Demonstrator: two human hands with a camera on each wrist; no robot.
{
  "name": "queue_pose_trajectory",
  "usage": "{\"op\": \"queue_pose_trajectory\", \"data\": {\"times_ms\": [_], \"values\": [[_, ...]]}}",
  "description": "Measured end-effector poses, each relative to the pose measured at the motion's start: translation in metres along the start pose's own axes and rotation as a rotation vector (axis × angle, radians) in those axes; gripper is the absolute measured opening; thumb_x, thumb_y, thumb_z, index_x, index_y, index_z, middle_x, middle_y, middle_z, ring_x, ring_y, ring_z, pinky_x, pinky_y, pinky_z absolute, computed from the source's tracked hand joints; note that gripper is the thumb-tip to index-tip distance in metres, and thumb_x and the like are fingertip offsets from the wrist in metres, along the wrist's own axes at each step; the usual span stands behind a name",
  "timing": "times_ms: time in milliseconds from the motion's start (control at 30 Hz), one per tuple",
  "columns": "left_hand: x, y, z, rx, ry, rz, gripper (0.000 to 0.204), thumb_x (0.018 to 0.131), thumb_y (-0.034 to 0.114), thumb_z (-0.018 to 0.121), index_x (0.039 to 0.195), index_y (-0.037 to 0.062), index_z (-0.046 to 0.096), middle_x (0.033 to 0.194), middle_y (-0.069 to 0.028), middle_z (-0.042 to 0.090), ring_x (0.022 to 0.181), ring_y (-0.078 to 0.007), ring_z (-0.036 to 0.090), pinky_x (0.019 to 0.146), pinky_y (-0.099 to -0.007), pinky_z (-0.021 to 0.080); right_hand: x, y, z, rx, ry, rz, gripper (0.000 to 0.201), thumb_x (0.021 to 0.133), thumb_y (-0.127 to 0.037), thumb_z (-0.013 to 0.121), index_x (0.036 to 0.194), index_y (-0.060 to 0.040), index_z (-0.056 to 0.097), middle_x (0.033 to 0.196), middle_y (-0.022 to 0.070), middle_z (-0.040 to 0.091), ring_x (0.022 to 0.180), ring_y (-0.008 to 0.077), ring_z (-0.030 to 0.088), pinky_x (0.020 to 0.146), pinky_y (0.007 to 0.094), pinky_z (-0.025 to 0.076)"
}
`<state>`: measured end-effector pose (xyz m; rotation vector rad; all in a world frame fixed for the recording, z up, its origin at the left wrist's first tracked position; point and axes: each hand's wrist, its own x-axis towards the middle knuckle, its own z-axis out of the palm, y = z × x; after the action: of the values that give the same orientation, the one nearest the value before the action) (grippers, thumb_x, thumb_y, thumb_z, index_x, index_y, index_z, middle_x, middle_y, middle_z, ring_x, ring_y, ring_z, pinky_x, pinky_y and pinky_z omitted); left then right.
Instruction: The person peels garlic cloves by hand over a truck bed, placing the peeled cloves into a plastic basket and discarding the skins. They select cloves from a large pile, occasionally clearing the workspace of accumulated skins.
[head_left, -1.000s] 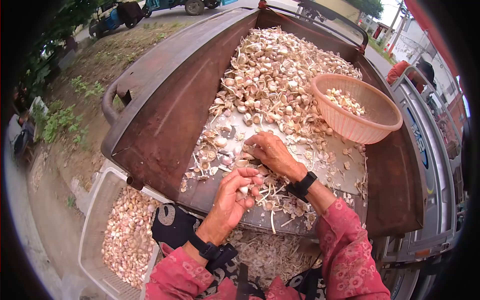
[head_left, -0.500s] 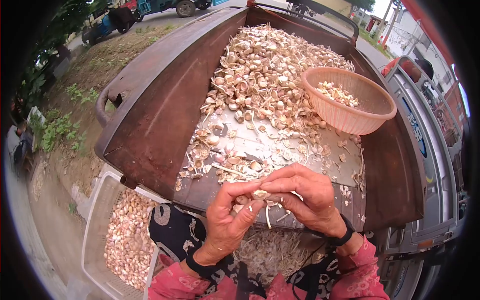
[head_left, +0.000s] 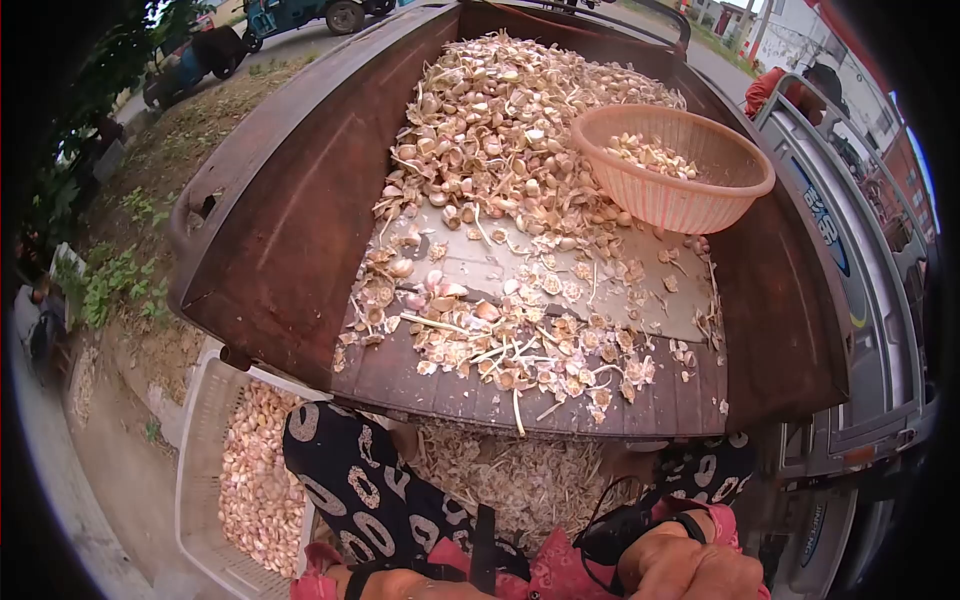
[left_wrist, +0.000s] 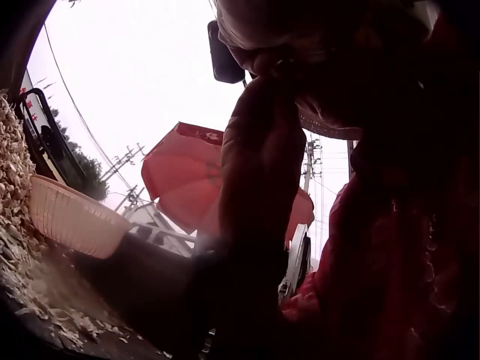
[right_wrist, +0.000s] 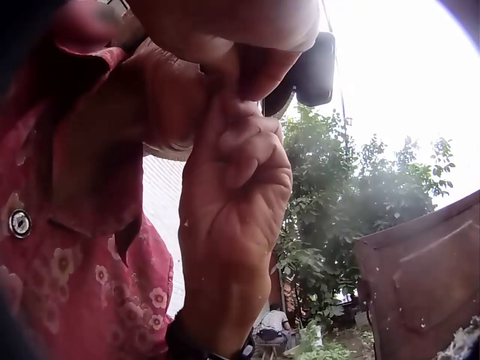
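Note:
Both hands are raised close to the person's face, fingertips meeting. At the bottom edge of the head view, the right hand (head_left: 700, 572) shows its bent knuckles, while the left hand (head_left: 425, 588) is mostly cut off. In the right wrist view the left hand (right_wrist: 236, 172) has fingers curled toward its palm, and the right hand (right_wrist: 240, 34) bends down to meet them. The left wrist view shows the right hand (left_wrist: 259, 150) as a dark shape. Garlic gripped between the hands is hidden by the fingers. Ahead lies a heap of garlic cloves (head_left: 500, 130).
A pink plastic basket (head_left: 680, 205) with cloves leans at the heap's right. Rusty cart walls (head_left: 280, 220) flank it. Peels and stems (head_left: 530, 350) cover the near boards. A white crate (head_left: 190, 490) of cloves stands at left, a silver vehicle (head_left: 850, 330) at right.
The hands came together on a piece of garlic over the boards, then moved back and up toward the face. The head view has tilted and shifted.

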<state>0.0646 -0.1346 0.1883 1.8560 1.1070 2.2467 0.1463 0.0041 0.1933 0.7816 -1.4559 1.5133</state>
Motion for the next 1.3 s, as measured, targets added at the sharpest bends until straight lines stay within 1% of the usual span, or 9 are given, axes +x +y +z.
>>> {"op": "queue_pose_trajectory", "data": {"times_ms": [133, 267, 367, 633, 700, 767, 967, 1133, 1300], "values": [[-0.015, -0.013, -0.008, 0.013, -0.099, 0.115, 0.018, 0.080, 0.001, 0.064, 0.098, 0.0000, 0.065, 0.084, -0.0137, 0.065, 0.057, -0.0201, 0.059, 0.045, -0.0296, 0.044, -0.001, 0.018, -0.018, 0.066, -0.125, -0.155, 0.004, 0.079, 0.002, 0.067, 0.081, 0.0025, 0.071, 0.085, 0.0136, 0.072, 0.071, 0.0195, 0.069, 0.060, 0.0305, 0.060], [-0.038, -0.032, 0.003, 0.074, 0.307, -0.143, 0.027, 0.087, 0.006, 0.071, 0.104, -0.0035, 0.052, 0.074, -0.0182, 0.061, 0.051, -0.0206, 0.057, 0.043, -0.0313, 0.046, 0.000, 0.020, -0.034, -0.153, -0.202, 0.312, 0.013, 0.080, -0.001, 0.074, 0.092, -0.0022, 0.072, 0.096, 0.0157, 0.069, 0.082, 0.0268, 0.069, 0.071, 0.0306, 0.061], [-0.038, -0.073, -0.018, 0.158, 0.320, -0.316, 0.034, 0.087, 0.016, 0.074, 0.112, 0.0002, 0.055, 0.093, -0.0124, 0.066, 0.074, -0.0153, 0.064, 0.061, -0.0239, 0.048, -0.005, 0.054, -0.033, -0.642, -0.273, 0.195, 0.023, 0.077, 0.003, 0.072, 0.099, 0.0050, 0.068, 0.097, 0.0124, 0.067, 0.082, 0.0228, 0.067, 0.065, 0.0300, 0.055], [-0.073, -0.130, -0.047, -0.709, 0.877, -0.979, 0.035, 0.104, 0.042, 0.043, 0.111, 0.0084, 0.051, 0.083, -0.0017, 0.058, 0.062, -0.0080, 0.054, 0.044, -0.0190, 0.038, -0.034, 0.139, -0.049, -0.848, -0.417, 0.293, 0.018, 0.082, -0.001, 0.068, 0.099, -0.0048, 0.070, 0.092, 0.0094, 0.066, 0.077, 0.0233, 0.063, 0.063, 0.0312, 0.052], [-0.093, -0.147, -0.064, -0.766, 0.930, -1.006, 0.030, 0.104, 0.037, 0.046, 0.109, 0.0083, 0.053, 0.084, -0.0019, 0.059, 0.062, -0.0086, 0.055, 0.044, -0.0193, 0.039, -0.033, 0.163, -0.063, -0.541, -0.503, 0.616, 0.020, 0.084, -0.002, 0.065, 0.104, -0.0032, 0.068, 0.090, 0.0116, 0.064, 0.078, 0.0270, 0.063, 0.066, 0.0342, 0.052], [-0.099, -0.157, -0.075, -0.814, 1.042, -1.005, 0.020, 0.103, 0.027, 0.048, 0.102, 0.0081, 0.055, 0.087, -0.0065, 0.062, 0.060, -0.0100, 0.056, 0.043, -0.0187, 0.042, -0.030, 0.192, -0.079, -0.762, -0.499, 0.645, 0.025, 0.085, -0.003, 0.064, 0.110, -0.0037, 0.066, 0.091, 0.0137, 0.062, 0.083, 0.0308, 0.062, 0.072, 0.0380, 0.051], [-0.092, -0.155, -0.079, -0.535, 0.963, -0.985, 0.016, 0.097, 0.022, 0.059, 0.102, 0.0066, 0.059, 0.094, -0.0101, 0.066, 0.071, -0.0111, 0.065, 0.043, -0.0155, 0.042, -0.050, 0.233, -0.103, -1.018, -0.745, 0.533, 0.019, 0.084, -0.014, 0.068, 0.099, -0.0033, 0.064, 0.089, 0.0132, 0.061, 0.082, 0.0335, 0.061, 0.071, 0.0397, 0.048], [-0.088, -0.157, -0.064, -0.352, 0.812, -0.992, 0.021, 0.093, 0.014, 0.066, 0.110, 0.0050, 0.059, 0.094, -0.0080, 0.066, 0.070, -0.0096, 0.065, 0.040, -0.0159, 0.041, -0.033, 0.189, -0.086, -0.645, -0.454, 0.821, 0.015, 0.082, -0.004, 0.067, 0.098, -0.0018, 0.067, 0.088, 0.0123, 0.067, 0.079, 0.0282, 0.066, 0.070, 0.0365, 0.052], [-0.075, -0.130, -0.041, -0.068, 0.651, -0.817, 0.025, 0.092, 0.010, 0.066, 0.114, 0.0006, 0.058, 0.090, -0.0084, 0.065, 0.068, -0.0084, 0.062, 0.040, -0.0165, 0.041, -0.025, 0.135, -0.070, -0.529, -0.382, 0.608, 0.033, 0.081, 0.007, 0.066, 0.110, -0.0091, 0.071, 0.102, 0.0113, 0.070, 0.092, 0.0236, 0.069, 0.074, 0.0305, 0.055]]}}
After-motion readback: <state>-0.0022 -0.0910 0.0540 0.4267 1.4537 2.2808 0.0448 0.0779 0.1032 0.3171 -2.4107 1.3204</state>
